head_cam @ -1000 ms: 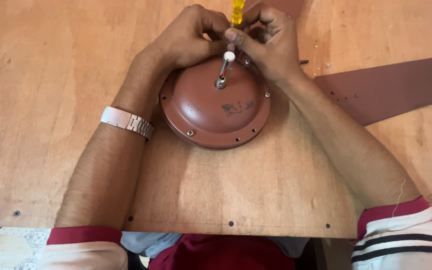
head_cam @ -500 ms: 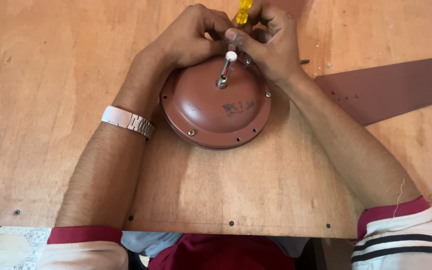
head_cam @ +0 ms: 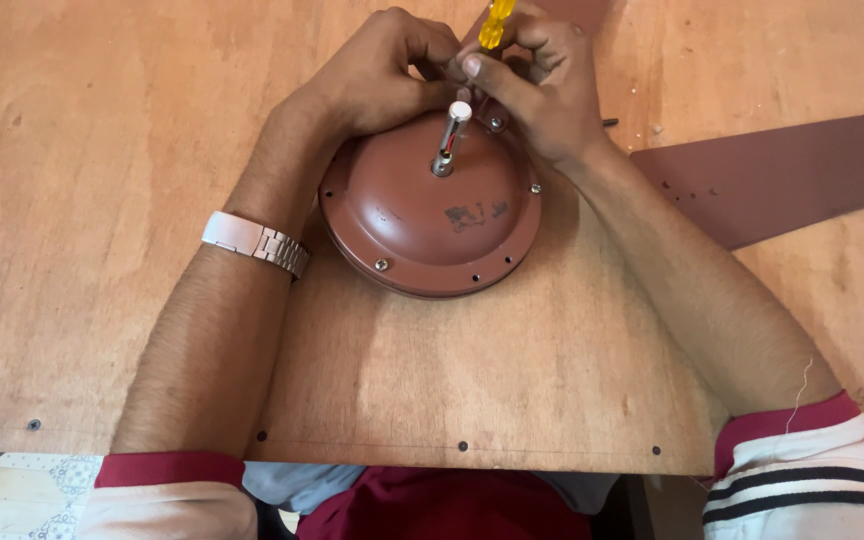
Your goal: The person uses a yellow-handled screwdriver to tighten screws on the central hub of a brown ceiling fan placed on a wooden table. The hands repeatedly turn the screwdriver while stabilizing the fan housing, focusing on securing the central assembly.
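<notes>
At the far rim of the brown fan motor housing (head_cam: pixel 430 205), the right hand (head_cam: pixel 537 85) clamps a yellow-handled screwdriver (head_cam: pixel 495 22) while the left hand (head_cam: pixel 382 70) pinches closed just beside it.

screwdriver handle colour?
Translucent yellow. The screwdriver handle shows at the top of the head view, gripped by the right hand.

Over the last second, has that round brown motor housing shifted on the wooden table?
No. The brown motor housing sits in the same spot relative to the row of screws along the table edge; both hands remain at its far rim.
</notes>
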